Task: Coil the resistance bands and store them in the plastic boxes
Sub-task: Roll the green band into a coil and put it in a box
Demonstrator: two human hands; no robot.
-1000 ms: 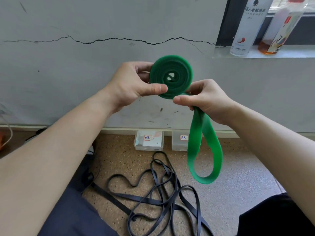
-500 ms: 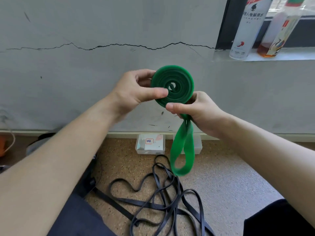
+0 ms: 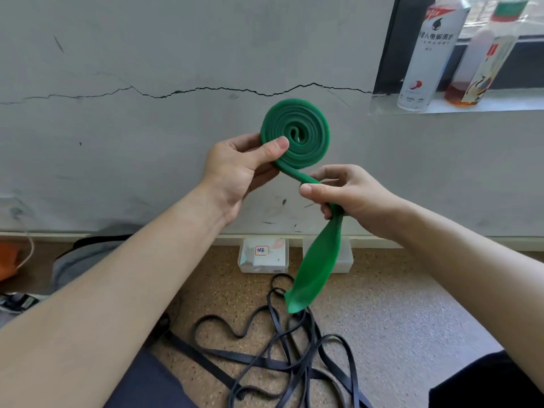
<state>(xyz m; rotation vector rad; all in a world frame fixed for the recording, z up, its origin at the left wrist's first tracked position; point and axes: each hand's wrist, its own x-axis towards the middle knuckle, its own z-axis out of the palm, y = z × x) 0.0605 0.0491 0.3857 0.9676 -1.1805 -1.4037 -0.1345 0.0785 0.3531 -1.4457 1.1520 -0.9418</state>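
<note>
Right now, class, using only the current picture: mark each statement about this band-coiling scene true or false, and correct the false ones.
1. The left hand pinches the green coil. True.
2. The green band is completely coiled. False: a loose tail hangs below the right hand, which grips it.
3. The black bands lie uncoiled on the floor. True.
4. The storage boxes sit on the windowsill. False: the plastic boxes stand on the floor against the wall; two bottles stand on the sill.
</note>
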